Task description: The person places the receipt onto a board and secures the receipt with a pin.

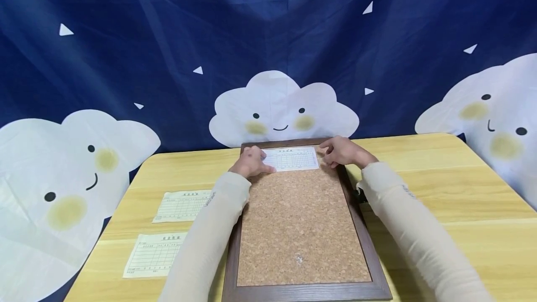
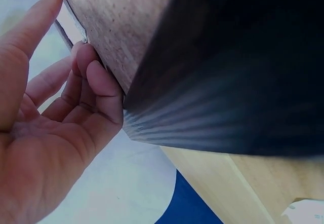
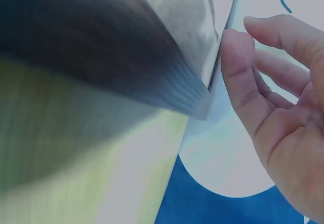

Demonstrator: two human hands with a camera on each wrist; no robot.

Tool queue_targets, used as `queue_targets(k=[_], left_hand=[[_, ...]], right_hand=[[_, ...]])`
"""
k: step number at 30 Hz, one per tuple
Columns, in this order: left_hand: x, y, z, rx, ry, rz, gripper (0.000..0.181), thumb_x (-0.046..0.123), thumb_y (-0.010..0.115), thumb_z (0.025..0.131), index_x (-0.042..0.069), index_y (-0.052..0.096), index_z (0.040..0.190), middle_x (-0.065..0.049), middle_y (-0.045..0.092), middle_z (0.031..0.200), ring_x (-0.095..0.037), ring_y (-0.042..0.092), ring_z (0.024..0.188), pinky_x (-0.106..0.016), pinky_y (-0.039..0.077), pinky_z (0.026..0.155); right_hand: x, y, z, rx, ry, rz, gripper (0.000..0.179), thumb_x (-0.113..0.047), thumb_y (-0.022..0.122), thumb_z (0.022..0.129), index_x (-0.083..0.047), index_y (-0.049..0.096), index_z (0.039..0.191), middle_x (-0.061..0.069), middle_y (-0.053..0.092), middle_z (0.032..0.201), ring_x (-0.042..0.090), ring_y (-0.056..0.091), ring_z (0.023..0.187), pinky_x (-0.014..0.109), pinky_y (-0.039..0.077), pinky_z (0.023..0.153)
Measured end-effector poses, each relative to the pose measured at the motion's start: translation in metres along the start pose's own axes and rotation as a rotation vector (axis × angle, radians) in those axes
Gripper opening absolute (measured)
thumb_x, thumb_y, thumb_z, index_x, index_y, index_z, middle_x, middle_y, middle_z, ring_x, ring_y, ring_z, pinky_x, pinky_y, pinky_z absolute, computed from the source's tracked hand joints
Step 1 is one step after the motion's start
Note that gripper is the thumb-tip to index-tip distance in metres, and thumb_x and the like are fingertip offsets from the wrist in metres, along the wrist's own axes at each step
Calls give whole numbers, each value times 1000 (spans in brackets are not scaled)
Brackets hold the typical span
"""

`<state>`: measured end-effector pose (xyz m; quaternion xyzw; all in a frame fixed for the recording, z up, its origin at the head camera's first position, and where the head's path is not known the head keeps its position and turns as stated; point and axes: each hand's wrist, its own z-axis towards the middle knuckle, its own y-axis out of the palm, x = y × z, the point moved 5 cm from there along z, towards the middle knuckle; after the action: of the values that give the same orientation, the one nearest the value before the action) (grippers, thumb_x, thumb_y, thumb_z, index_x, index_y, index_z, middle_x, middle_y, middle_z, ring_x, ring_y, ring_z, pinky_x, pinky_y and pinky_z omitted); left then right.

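At the far end of the cork board (image 1: 302, 227), the paper form (image 1: 290, 159) is touched at left by the loosely spread left hand (image 1: 251, 161); by the half-bent right hand (image 1: 343, 152) beside it, nothing seems gripped. Probably light and easily creased, it is best taken by edges.

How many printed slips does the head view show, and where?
3: one upper slip on the cork board; a farther slip and a nearer slip on the table left of it, both partly behind the left sleeve. Others may be hidden.
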<state>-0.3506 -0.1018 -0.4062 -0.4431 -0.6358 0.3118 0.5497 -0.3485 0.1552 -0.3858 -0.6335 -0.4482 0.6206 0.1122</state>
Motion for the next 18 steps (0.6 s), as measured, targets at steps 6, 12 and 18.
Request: queue_targets(k=[6, 12, 18], left_hand=[[-1, 1, 0, 4, -17, 0, 66, 37, 88, 77, 3, 66, 130, -15, 56, 140, -26, 50, 131, -39, 41, 107], [-1, 1, 0, 6, -23, 0, 66, 36, 88, 77, 3, 66, 130, -15, 56, 140, -26, 50, 131, -39, 41, 107], [-1, 0, 1, 8, -27, -6, 65, 36, 88, 76, 4, 67, 129, -14, 56, 140, -26, 48, 133, -39, 41, 108]], right_hand=[[3, -10, -11, 19, -34, -21, 49, 1, 62, 93, 17, 47, 137, 20, 65, 92, 22, 69, 71, 36, 58, 70], [12, -18, -21, 23, -40, -10, 48, 0, 59, 94, 17, 47, 138, 20, 67, 98, 24, 69, 73, 40, 58, 74], [16, -21, -29, 33, -101, 51, 46, 5, 54, 92, 21, 46, 134, 20, 72, 94, 26, 70, 82, 36, 57, 71]])
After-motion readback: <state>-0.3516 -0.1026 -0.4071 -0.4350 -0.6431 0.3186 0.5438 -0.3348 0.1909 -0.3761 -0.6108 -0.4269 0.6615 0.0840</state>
